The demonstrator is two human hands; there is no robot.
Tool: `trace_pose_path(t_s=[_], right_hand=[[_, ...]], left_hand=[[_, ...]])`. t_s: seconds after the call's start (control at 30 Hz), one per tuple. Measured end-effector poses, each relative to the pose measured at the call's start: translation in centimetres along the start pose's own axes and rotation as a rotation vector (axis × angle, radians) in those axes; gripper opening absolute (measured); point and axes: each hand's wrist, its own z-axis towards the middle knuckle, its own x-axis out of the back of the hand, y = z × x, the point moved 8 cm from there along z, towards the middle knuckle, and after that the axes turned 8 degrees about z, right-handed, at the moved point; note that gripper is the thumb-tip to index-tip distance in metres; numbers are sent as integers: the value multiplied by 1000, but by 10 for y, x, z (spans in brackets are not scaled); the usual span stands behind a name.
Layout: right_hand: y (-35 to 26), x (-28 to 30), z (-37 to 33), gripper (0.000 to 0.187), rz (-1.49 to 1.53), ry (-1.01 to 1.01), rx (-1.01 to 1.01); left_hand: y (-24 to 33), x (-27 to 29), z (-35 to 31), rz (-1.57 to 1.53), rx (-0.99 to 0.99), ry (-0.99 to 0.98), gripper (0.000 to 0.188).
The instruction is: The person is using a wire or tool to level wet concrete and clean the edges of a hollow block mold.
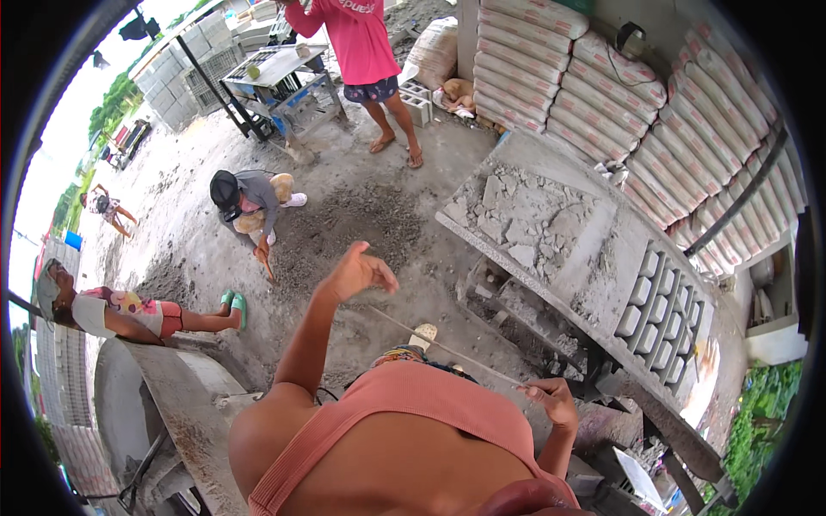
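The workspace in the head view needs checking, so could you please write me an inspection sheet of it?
Surface: grey, dusty ground with a patch of darker loose material.
Things in hand: a thin pale strand, cord or stick unclear, reaches the right hand.
Clutter: broken grey chunks lie on the grey bench.
Grip: the left hand is raised, fingers loosely curled, nothing seen in it; the right hand appears to pinch the strand's end.
Cables: a thin dark cable hangs over the stacked sacks.
Surroundings: a person in a pink top stands; a person in a dark cap crouches beside the patch.
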Motion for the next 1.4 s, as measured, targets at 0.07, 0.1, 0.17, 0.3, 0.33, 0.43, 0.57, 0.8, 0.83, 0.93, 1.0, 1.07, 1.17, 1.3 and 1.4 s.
trace_pose_path(t_s=[0.07,0.1,0.17,0.3,0.33,0.43,0.57,0.8,0.83,0.93,1.0,1.07,1.17,1.3,1.4], right_hand=[[17,12,-2,28,38,51,5],[29,21,-4,29,25,87,-32],[44,32,2,31,36,128,-74],[43,30,2,38,130,158,-152],[47,30,2,44,184,120,-241],[31,22,2,56,371,-29,-260],[-43,-4,7,67,416,-231,2],[-160,-38,16,46,-110,376,386],[-181,-51,9,43,-176,391,493],[-202,-78,2,42,-198,487,637],[-197,-81,8,38,-195,415,592],[-188,-84,14,35,-150,434,511],[-188,-93,23,31,-110,406,474],[-188,-107,39,39,-79,266,501],[-191,-116,43,52,-101,139,518]], left_hand=[[-36,-24,13,-101,90,-61,75],[-52,-32,18,-99,69,-49,75],[-73,-38,22,-48,102,0,74],[-84,-40,20,1,175,100,73],[-80,-46,16,3,191,72,73],[-78,-39,15,-34,255,40,73],[-55,-21,25,-388,186,208,69],[38,20,-1,-332,-121,600,53],[58,22,-4,-349,-226,570,51],[87,27,-21,-371,-381,614,48],[89,35,-31,-351,-404,614,47],[89,36,-37,-346,-401,623,47],[87,48,-45,-380,-386,728,44],[106,59,-62,-488,-513,1033,40],[106,64,-62,-427,-618,781,37]])
